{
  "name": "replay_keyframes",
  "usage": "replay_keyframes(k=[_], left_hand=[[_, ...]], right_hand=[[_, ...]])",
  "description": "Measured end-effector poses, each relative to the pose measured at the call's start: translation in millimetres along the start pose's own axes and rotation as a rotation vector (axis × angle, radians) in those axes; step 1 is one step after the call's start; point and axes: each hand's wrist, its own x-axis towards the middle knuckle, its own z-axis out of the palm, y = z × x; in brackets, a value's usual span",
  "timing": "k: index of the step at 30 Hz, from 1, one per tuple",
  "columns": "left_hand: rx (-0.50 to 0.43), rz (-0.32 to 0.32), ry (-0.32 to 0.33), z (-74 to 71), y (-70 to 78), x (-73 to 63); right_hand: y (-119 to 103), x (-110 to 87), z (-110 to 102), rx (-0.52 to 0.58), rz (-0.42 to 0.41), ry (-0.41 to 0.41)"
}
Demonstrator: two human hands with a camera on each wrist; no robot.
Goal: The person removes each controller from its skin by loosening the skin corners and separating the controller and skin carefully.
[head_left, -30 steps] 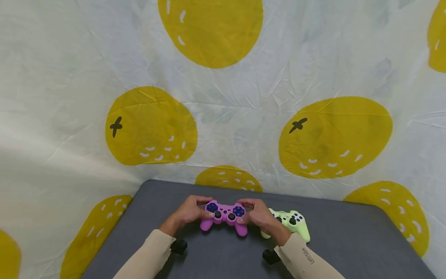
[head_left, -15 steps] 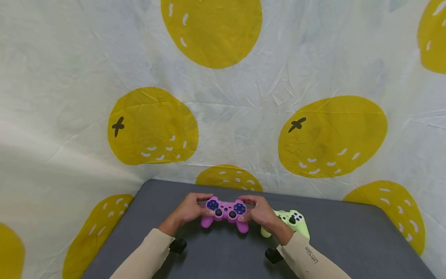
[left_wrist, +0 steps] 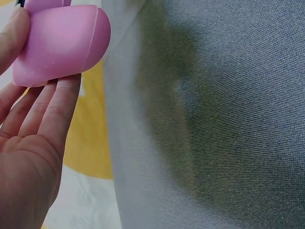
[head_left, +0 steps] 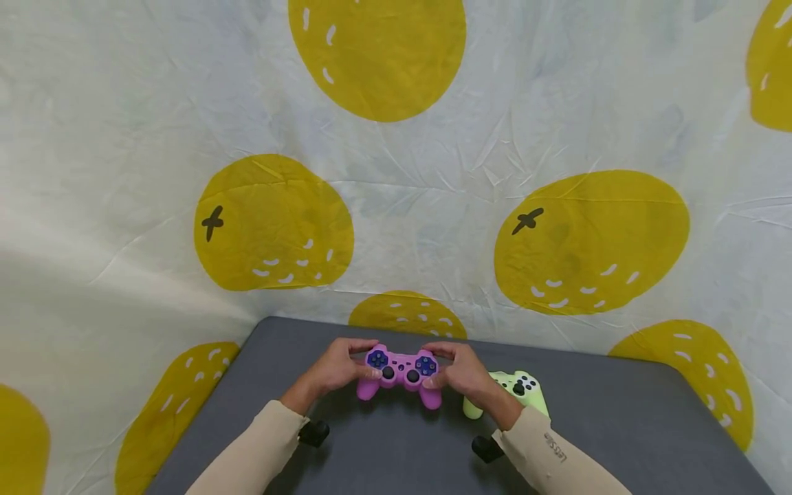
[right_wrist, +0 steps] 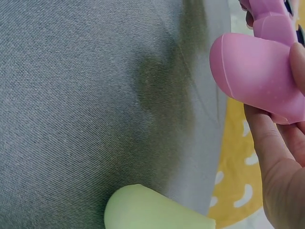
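A pink game controller (head_left: 401, 364) with dark blue button pads and two black thumbsticks is held between both hands, raised off the table. My left hand (head_left: 336, 366) grips its left end, thumb on the front face and fingers behind. At the other end my right hand (head_left: 463, 375) grips it in the same way. The left wrist view shows one pink handle (left_wrist: 66, 43) with fingers under it; the right wrist view shows the other handle (right_wrist: 257, 71). A pale green game controller (head_left: 526, 388) lies on the table, partly hidden behind my right wrist.
The dark grey table (head_left: 396, 454) runs back to a white cloth (head_left: 421, 240) printed with large yellow fruit. A black wrist device (head_left: 314, 433) sits at the left cuff, and another device (head_left: 487, 449) at the right cuff.
Both hands have raised the pink controller slightly, and it sits a little higher in the head view. The grips look unchanged, and the green controller stays in place.
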Motion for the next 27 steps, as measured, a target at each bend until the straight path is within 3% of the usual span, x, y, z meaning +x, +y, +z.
replay_keyframes(k=[15, 27], left_hand=[[-0.04, 0.009, 0.0, 0.5, 8.9, -2.0], [-0.03, -0.001, 0.042, -0.4, 13.0, -3.6]], right_hand=[[-10.3, -2.9, -4.6, -0.016, -0.008, 0.006], [-13.9, -4.4, -5.5, -0.022, -0.027, 0.012]])
